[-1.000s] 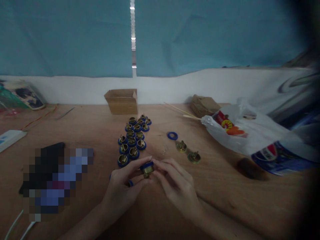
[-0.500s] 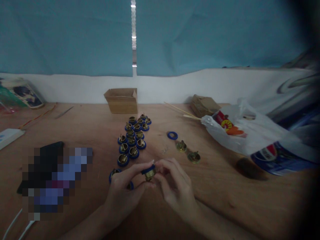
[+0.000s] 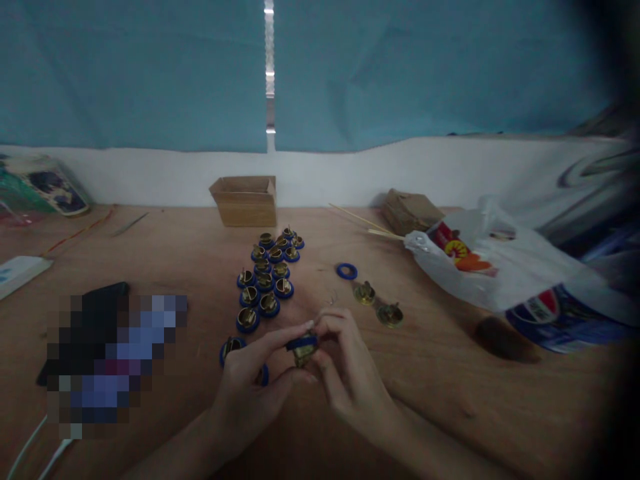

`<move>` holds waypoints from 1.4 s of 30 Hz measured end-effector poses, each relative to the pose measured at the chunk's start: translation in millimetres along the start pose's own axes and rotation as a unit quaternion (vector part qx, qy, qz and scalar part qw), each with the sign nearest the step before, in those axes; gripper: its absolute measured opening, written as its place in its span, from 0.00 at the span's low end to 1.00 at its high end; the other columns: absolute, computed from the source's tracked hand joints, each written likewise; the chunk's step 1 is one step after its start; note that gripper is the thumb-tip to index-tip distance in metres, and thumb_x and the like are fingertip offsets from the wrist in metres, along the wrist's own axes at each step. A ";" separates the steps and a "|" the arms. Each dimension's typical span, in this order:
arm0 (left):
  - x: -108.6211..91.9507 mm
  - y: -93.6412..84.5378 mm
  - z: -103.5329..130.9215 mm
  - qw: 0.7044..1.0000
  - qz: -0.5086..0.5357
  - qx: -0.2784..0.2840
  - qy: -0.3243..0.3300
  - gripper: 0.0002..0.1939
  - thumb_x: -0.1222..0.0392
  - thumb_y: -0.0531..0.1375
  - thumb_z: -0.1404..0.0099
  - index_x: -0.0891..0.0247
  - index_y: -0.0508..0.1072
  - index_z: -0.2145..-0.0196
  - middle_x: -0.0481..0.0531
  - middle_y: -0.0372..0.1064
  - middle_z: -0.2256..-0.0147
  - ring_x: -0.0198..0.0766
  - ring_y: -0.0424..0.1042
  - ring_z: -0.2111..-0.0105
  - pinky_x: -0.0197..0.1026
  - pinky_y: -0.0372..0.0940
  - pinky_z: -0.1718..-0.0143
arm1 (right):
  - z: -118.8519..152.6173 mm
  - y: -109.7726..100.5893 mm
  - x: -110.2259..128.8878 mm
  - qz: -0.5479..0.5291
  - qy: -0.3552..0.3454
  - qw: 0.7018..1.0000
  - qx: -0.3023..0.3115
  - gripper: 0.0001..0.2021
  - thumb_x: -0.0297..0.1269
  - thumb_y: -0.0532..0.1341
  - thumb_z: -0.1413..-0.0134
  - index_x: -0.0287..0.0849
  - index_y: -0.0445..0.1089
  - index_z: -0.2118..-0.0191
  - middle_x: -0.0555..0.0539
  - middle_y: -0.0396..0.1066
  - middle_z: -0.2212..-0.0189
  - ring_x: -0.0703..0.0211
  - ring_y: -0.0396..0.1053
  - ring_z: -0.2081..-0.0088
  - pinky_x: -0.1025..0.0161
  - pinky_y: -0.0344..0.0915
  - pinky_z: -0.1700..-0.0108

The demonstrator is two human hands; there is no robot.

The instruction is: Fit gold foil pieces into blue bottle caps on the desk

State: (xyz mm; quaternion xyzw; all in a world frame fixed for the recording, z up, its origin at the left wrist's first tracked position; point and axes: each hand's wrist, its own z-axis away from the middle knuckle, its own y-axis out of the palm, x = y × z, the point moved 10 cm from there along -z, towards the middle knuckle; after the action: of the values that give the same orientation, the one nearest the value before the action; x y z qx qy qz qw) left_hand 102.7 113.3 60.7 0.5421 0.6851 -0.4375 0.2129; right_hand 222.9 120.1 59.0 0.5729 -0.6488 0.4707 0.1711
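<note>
Blue-ringed brass fitting (image 3: 303, 347) lies more level than a moment ago, fingers of left hand (image 3: 245, 380) and right hand (image 3: 353, 380) pinching it; I judge it being turned.

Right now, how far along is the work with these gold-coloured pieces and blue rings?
The clustered blue-ringed pieces look done. One blue-ringed piece is between the left hand and right hand. Apparently left: two ringless pieces, one loose blue ring.
</note>
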 end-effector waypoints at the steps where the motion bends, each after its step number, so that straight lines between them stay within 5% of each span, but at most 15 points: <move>1: 0.8 0.9 1.2 1.000 0.003 0.000 0.002 0.29 0.73 0.67 0.46 0.57 0.69 0.48 0.50 0.77 0.53 0.40 0.78 0.55 0.37 0.73 0.53 | -0.7 0.9 0.7 0.008 -0.005 1.000 0.009 0.12 0.20 0.50 0.44 0.44 0.56 0.58 0.45 0.57 0.59 0.56 0.62 0.59 0.57 0.64 0.58; 4: -0.2 1.4 4.2 1.000 0.012 -0.010 0.024 0.29 0.73 0.64 0.42 0.58 0.65 0.45 0.54 0.74 0.50 0.40 0.74 0.49 0.38 0.70 0.48 | -1.2 2.8 3.8 0.028 -0.029 0.999 0.032 0.13 0.19 0.50 0.44 0.44 0.55 0.58 0.44 0.57 0.57 0.56 0.62 0.57 0.56 0.64 0.55; 10: -15.4 -1.9 4.1 0.994 -0.039 -0.021 0.095 0.14 0.73 0.59 0.37 0.61 0.68 0.55 0.58 0.73 0.49 0.41 0.73 0.48 0.41 0.69 0.47 | 0.7 -1.6 13.1 0.039 -0.074 0.996 0.016 0.15 0.18 0.50 0.43 0.44 0.56 0.56 0.44 0.60 0.54 0.56 0.63 0.52 0.58 0.64 0.51; 20: 13.6 0.3 5.9 0.997 -0.076 -0.020 -0.014 0.12 0.71 0.55 0.35 0.59 0.60 0.56 0.59 0.76 0.52 0.41 0.78 0.56 0.37 0.76 0.59 | 1.5 -7.8 16.5 0.088 -0.071 0.994 -0.012 0.15 0.23 0.60 0.43 0.43 0.60 0.52 0.44 0.63 0.56 0.56 0.65 0.53 0.59 0.67 0.51; 27: 12.4 3.9 2.5 0.997 -0.070 0.014 -0.042 0.14 0.73 0.52 0.38 0.57 0.58 0.59 0.53 0.80 0.63 0.40 0.81 0.64 0.33 0.76 0.70 | -0.4 -0.4 0.7 0.032 -0.007 0.999 0.007 0.13 0.24 0.57 0.41 0.45 0.58 0.54 0.46 0.65 0.58 0.57 0.66 0.56 0.59 0.67 0.54; 34: 6.2 3.3 3.8 0.994 -0.110 0.004 -0.008 0.11 0.70 0.55 0.36 0.58 0.59 0.59 0.46 0.75 0.73 0.33 0.76 0.78 0.30 0.70 0.77 | 2.5 0.9 -7.8 0.032 0.009 0.999 0.016 0.12 0.22 0.53 0.42 0.45 0.57 0.57 0.47 0.63 0.61 0.58 0.66 0.60 0.59 0.66 0.59; 42: 6.5 -1.9 4.0 0.982 -0.186 -0.024 0.036 0.08 0.67 0.57 0.36 0.61 0.65 0.59 0.50 0.70 0.68 0.37 0.73 0.70 0.37 0.70 0.69 | 1.0 0.0 -3.5 0.058 0.002 0.998 0.021 0.10 0.23 0.53 0.42 0.44 0.57 0.58 0.47 0.62 0.62 0.57 0.65 0.61 0.59 0.64 0.60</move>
State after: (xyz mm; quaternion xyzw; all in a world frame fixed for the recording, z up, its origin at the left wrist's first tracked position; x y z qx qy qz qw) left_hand 98.1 113.6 54.3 0.4152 0.7914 -0.4335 0.1156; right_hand 224.2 121.3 55.7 0.5365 -0.6705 0.4949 0.1329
